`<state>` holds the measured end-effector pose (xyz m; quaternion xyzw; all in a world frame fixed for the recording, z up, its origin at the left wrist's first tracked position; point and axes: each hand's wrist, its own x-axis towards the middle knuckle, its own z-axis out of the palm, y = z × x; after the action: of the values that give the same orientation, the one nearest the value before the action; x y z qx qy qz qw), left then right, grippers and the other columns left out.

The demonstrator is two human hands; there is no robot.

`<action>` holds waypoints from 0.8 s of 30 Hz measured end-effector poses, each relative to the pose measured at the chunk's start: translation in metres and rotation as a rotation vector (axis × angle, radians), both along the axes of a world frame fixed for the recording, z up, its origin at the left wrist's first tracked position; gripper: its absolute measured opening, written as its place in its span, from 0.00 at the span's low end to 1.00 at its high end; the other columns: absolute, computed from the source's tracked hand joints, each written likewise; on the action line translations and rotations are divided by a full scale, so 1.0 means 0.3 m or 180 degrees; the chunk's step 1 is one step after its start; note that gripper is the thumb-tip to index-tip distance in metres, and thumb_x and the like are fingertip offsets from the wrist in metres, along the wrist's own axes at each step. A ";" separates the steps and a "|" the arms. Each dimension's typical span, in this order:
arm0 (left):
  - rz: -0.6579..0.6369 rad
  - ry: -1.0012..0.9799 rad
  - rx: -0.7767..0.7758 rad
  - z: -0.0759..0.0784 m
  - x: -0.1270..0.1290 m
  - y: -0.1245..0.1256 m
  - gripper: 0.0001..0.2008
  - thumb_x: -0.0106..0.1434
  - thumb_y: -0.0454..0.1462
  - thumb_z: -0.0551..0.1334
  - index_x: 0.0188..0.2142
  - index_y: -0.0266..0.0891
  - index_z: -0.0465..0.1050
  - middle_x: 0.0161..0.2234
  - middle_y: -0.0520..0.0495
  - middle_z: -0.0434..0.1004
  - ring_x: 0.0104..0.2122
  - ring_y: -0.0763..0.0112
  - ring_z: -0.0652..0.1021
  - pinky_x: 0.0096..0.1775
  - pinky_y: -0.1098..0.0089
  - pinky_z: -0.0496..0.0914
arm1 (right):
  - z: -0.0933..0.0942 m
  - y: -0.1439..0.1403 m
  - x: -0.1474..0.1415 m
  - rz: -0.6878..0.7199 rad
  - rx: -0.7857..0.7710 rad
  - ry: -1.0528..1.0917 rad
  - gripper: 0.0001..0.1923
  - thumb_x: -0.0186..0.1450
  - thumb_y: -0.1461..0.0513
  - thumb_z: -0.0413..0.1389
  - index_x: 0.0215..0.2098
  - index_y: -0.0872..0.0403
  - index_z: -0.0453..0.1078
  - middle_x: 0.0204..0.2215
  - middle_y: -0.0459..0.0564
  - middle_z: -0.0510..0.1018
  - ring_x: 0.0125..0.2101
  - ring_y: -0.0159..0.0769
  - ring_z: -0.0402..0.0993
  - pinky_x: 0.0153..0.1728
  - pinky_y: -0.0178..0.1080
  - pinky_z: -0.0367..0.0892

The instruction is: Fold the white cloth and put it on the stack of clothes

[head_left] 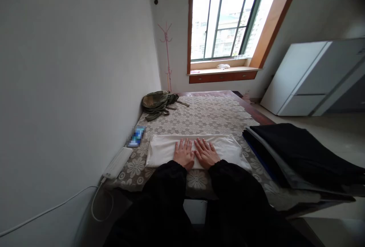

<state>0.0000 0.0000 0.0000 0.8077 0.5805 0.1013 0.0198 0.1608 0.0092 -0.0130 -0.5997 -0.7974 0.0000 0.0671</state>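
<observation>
A white folded cloth [162,150] lies flat on the lace-covered table [205,119] near its front edge. My left hand [184,153] and my right hand [205,152] rest palm down, side by side, on the middle of the cloth, fingers spread and pointing away from me. Neither hand grips anything. Black sleeves cover both arms up to the wrists.
A stack of dark folded fabrics [296,155] lies at the right of the table. An olive green bag [158,102] sits at the far left. A phone [136,136] and a white power strip [117,162] lie by the left wall. A window and white cabinet stand beyond.
</observation>
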 end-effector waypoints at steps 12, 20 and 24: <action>0.0013 0.0006 0.0038 0.002 -0.001 -0.001 0.31 0.74 0.47 0.44 0.73 0.44 0.52 0.73 0.47 0.53 0.72 0.52 0.51 0.69 0.44 0.47 | 0.012 0.001 0.001 -0.0006 -0.0087 0.0046 0.32 0.74 0.55 0.36 0.74 0.52 0.50 0.75 0.47 0.46 0.74 0.45 0.38 0.71 0.56 0.37; 0.0069 -0.0101 -0.0026 0.007 -0.027 0.005 0.32 0.73 0.51 0.43 0.72 0.43 0.53 0.73 0.46 0.52 0.72 0.53 0.50 0.70 0.43 0.44 | 0.004 0.013 0.022 -0.0128 -0.0100 0.0051 0.33 0.75 0.51 0.36 0.74 0.51 0.49 0.75 0.47 0.47 0.73 0.44 0.39 0.71 0.58 0.37; 0.0195 -0.0066 -0.0081 0.009 -0.078 0.009 0.32 0.73 0.51 0.45 0.73 0.43 0.52 0.73 0.46 0.51 0.72 0.52 0.50 0.70 0.42 0.44 | -0.001 0.021 0.075 -0.0355 -0.0112 -0.0008 0.33 0.75 0.50 0.36 0.75 0.50 0.48 0.75 0.46 0.47 0.73 0.44 0.40 0.71 0.57 0.36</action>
<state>-0.0233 0.0028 0.0027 0.7881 0.6060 0.1029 0.0330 0.1833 0.0156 -0.0133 -0.6442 -0.7628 0.0095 0.0554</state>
